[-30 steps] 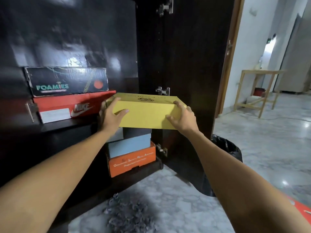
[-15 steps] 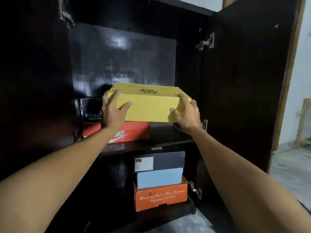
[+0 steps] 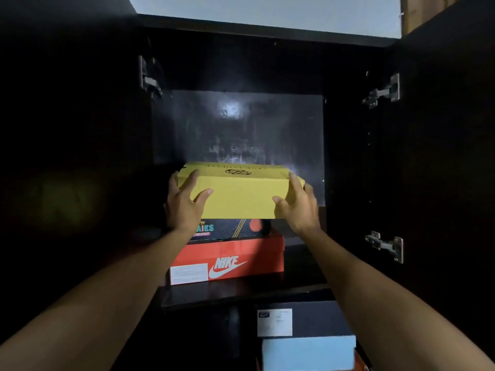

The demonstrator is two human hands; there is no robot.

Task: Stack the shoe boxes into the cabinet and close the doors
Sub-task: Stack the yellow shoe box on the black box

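A yellow shoe box (image 3: 241, 195) sits level between my hands, inside the dark cabinet's upper compartment. My left hand (image 3: 184, 202) grips its left end and my right hand (image 3: 298, 207) grips its right end. Right under it lies a black Foamies box (image 3: 235, 228) on top of a red Nike box (image 3: 227, 259), both on the upper shelf (image 3: 241, 293). I cannot tell whether the yellow box touches the black one. Below the shelf stand a dark box with a white label (image 3: 302, 321) and a light blue box (image 3: 308, 353).
Both cabinet doors stand open, the left door (image 3: 67, 183) and the right door (image 3: 450, 170), with metal hinges (image 3: 383, 92) on the side walls. The glossy back panel (image 3: 246, 129) rises above the yellow box. A pale wall shows over the cabinet top.
Both hands have carried the yellow box up and left, from in front of the lower stack to above the Foamies and Nike boxes. The view has turned to face the cabinet.
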